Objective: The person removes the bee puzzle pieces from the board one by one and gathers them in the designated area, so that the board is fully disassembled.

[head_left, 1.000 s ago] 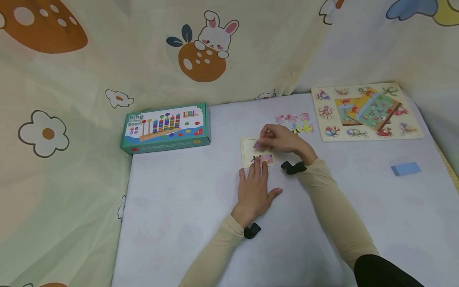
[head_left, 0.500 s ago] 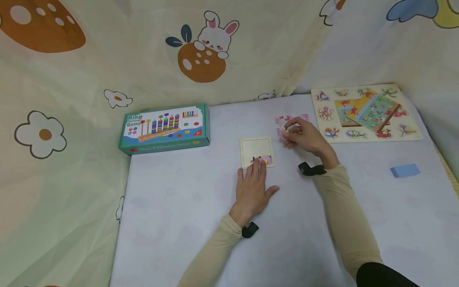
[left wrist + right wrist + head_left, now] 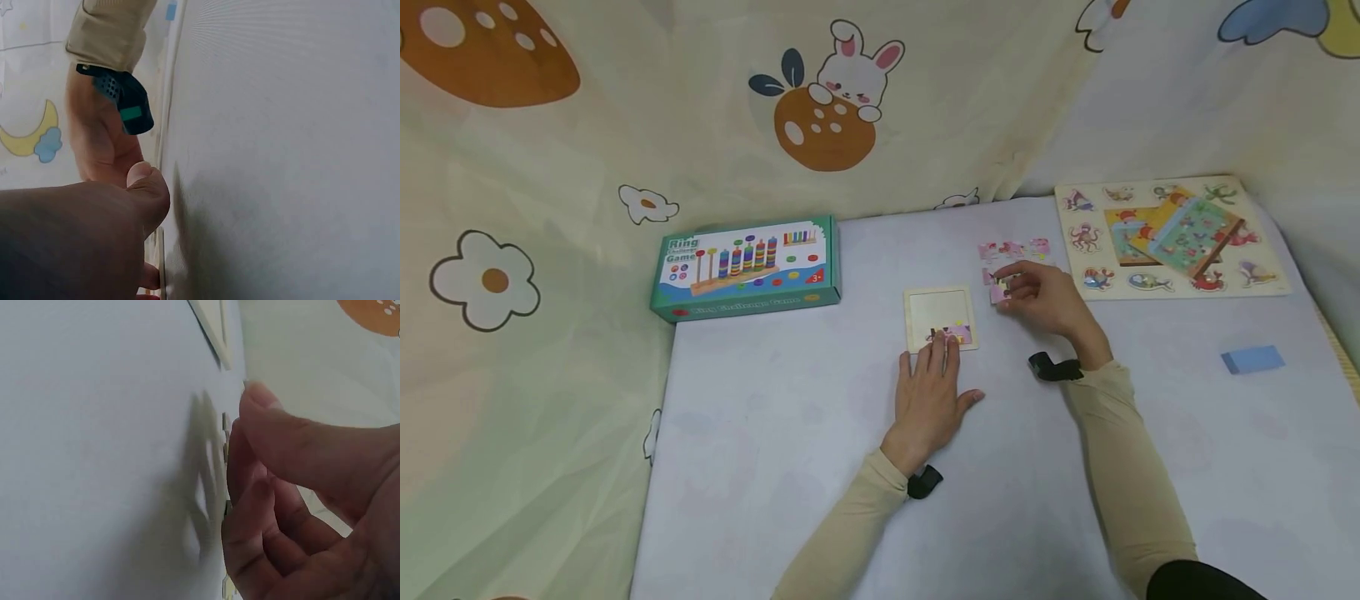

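My left hand (image 3: 928,408) lies with its fingers straight, fingertips on the lower edge of a small square wooden puzzle frame (image 3: 913,308). A pink and yellow strip of puzzle (image 3: 958,333) sits in the frame's lower right, partly under those fingertips. To the right, my right hand (image 3: 1048,304) pinches a small pink and yellow puzzle piece (image 3: 997,292) between thumb and fingers. In the right wrist view only a sliver shows at the thumb tip (image 3: 259,394). Several loose pink puzzle pieces (image 3: 1011,248) lie just beyond this hand, some hidden by it.
A green ring game box (image 3: 745,267) stands at the back left. At the back right, a wooden sea-animal board (image 3: 1082,258) carries colourful picture puzzles (image 3: 1195,229). A blue block (image 3: 1252,359) lies near the right edge of the white-covered table (image 3: 775,467).
My right hand has moved right from the frame to the loose pieces, carrying a purple piece away, then shifted slightly nearer with a pink and yellow one. My left hand has stayed in place.
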A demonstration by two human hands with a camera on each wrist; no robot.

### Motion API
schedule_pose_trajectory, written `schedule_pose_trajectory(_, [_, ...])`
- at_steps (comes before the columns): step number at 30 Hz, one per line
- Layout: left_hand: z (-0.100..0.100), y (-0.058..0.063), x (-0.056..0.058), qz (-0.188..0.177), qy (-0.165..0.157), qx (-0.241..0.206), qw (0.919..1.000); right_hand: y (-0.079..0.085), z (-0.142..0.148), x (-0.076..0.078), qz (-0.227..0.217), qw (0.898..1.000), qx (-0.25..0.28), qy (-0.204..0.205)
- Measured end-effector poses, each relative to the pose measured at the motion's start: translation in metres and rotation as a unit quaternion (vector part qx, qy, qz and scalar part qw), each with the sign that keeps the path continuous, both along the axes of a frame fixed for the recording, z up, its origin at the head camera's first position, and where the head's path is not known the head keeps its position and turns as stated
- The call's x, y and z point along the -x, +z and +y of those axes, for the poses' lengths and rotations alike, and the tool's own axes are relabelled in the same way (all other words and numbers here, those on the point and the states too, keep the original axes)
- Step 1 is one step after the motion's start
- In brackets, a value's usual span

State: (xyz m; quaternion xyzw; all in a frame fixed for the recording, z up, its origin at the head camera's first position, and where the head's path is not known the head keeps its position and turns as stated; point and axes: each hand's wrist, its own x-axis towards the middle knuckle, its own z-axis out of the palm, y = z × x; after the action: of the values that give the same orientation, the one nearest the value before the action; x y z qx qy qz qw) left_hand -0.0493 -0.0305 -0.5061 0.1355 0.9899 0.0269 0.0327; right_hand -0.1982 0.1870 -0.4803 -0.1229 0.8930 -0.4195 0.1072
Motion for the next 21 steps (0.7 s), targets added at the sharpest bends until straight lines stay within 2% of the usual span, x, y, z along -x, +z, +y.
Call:
schedule_pose_trajectory(5, [0.0000,-0.0004,-0.0003,0.002,0.001,0.003,1.0000,-0.0030,0.0002,-0.0028,0.031,0.999,-0.021,0.020])
schedule_pose_trajectory(12, [0.0006,-0.0017,-0.0002,0.012,-0.004,0.008,0.9999,-0.0069,0.0013,-0.0042,0.050,0.997,-0.042,0.029])
schedule_pose_trajectory(21, [0.0014,-0.0017,-0.0001,0.016,-0.003,0.018,0.9997,-0.0083,-0.0005,-0.0035,0.036,0.998,-0.050,0.029])
